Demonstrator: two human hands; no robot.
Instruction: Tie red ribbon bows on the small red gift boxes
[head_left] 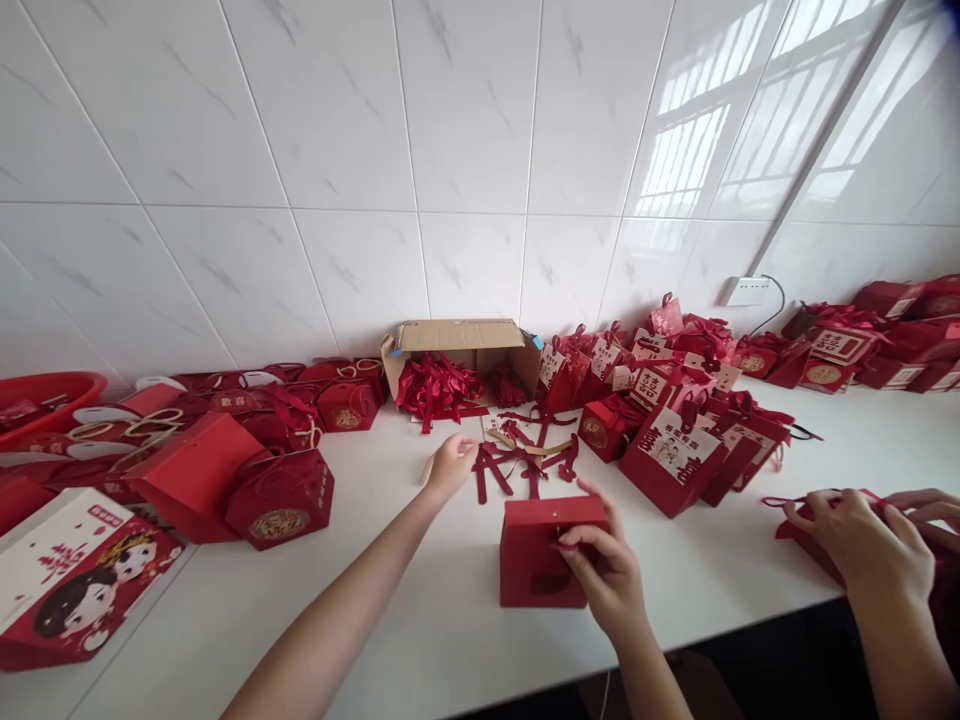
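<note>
My right hand (604, 570) grips the top right edge of a small red box (538, 555) that stands on the white table (420, 600) in front of me. My left hand (450, 465) reaches forward to a loose heap of red ribbons (517, 462) on the table, its fingers curled at the heap's left edge; I cannot make out whether they pinch one. Behind the ribbons an open cardboard box (457, 345) lies on its side, full of more red ribbons.
Another person's hands (862, 535) work on a red box at the right edge. Finished red gift boxes with tags (675, 440) crowd the back right. Flat and folded red boxes (225, 470) and a red basin (45, 395) fill the left. A tiled wall stands behind.
</note>
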